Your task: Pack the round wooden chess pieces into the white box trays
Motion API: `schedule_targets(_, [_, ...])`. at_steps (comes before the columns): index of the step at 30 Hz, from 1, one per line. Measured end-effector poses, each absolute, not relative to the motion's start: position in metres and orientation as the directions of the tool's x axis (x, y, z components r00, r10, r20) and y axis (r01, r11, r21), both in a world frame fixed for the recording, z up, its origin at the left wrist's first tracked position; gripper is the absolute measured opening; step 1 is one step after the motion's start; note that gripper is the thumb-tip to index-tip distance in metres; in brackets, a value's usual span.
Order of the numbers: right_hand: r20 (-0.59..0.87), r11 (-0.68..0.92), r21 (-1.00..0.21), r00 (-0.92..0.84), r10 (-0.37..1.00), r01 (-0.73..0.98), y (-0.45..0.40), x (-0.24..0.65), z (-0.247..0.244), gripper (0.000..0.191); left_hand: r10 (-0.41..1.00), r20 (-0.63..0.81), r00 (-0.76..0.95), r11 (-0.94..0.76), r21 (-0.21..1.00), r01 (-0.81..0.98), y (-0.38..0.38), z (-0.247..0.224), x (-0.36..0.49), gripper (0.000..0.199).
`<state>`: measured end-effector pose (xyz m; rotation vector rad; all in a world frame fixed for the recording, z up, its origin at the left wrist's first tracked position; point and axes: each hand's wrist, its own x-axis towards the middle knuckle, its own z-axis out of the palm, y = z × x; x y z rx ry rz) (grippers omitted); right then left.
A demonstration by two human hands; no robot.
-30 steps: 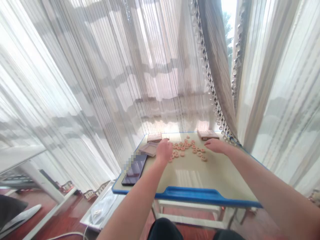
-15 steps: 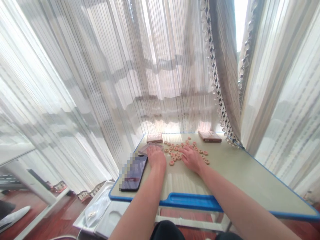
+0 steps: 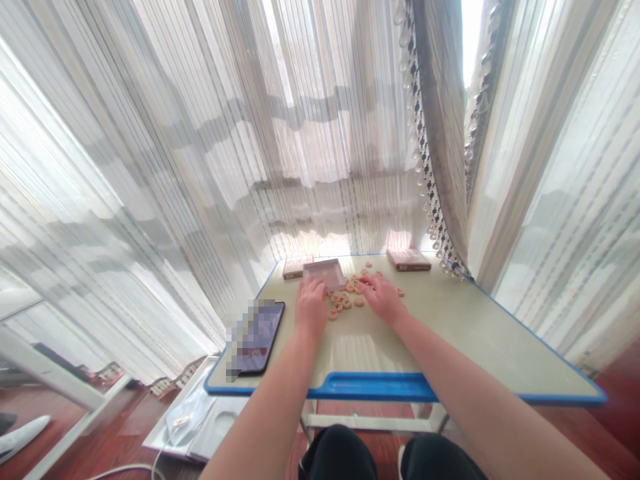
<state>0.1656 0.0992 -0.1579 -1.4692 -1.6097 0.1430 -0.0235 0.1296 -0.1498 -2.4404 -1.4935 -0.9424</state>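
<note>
Several round wooden xiangqi pieces (image 3: pixel 337 306) with markings lie loosely clustered mid-table. My left hand (image 3: pixel 311 307) grips the near edge of a shallow clear plastic box (image 3: pixel 325 273), which sits beside the pieces at their far left. Its fingertips are partly hidden against the box. My right hand (image 3: pixel 384 299) rests at the right side of the cluster, fingers apart and slightly curled, touching pieces and covering some of them. One piece (image 3: pixel 400 292) lies just right of that hand.
A tablet or large phone (image 3: pixel 263 343) lies at the table's left. Two flat boxes, one at the far left (image 3: pixel 295 267) and one at the far right (image 3: pixel 410 260), stand near the back edge. The table (image 3: pixel 480 333) has a blue rim, with curtains behind it.
The plastic box has shifted right and turned, coming beside the pieces. The pieces are drawn closer together, with my right hand among them. The view has shifted slightly.
</note>
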Motion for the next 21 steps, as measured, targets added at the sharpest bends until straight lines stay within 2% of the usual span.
schedule_targets(4, [0.358,0.251,-0.896,0.263,0.896,0.366,0.108,0.166,-0.157,0.044,0.682,0.582,0.442,-0.654,0.216,0.725,0.121,-0.150,-0.016,0.029])
schedule_targets(6, [0.240,0.204,-0.968,0.289,0.927,0.149,0.111,0.166,-0.156,0.048,0.659,0.571,0.489,-0.696,0.219,0.684,0.118,-0.151,-0.014,0.029])
schedule_targets(8, [0.164,0.157,-0.986,0.321,0.933,0.049,0.113,0.167,-0.154,0.051,0.625,0.582,0.521,-0.733,0.207,0.649,0.117,-0.152,-0.013,0.028])
schedule_targets(12, [0.050,0.043,-0.999,0.407,0.912,0.027,0.111,0.173,-0.149,0.049,0.617,0.629,0.473,-0.729,0.232,0.643,0.117,-0.154,-0.009,0.026])
schedule_targets(16, [0.002,0.002,-1.000,0.412,0.911,0.000,0.106,0.180,-0.146,0.049,0.726,0.614,0.310,-0.621,0.391,0.679,0.123,-0.157,-0.008,0.041])
schedule_targets(21, [0.002,-0.005,-1.000,0.394,0.919,0.017,0.101,0.180,-0.144,0.049,0.788,0.521,0.329,-0.597,0.514,0.616,0.131,-0.162,-0.010,0.044])
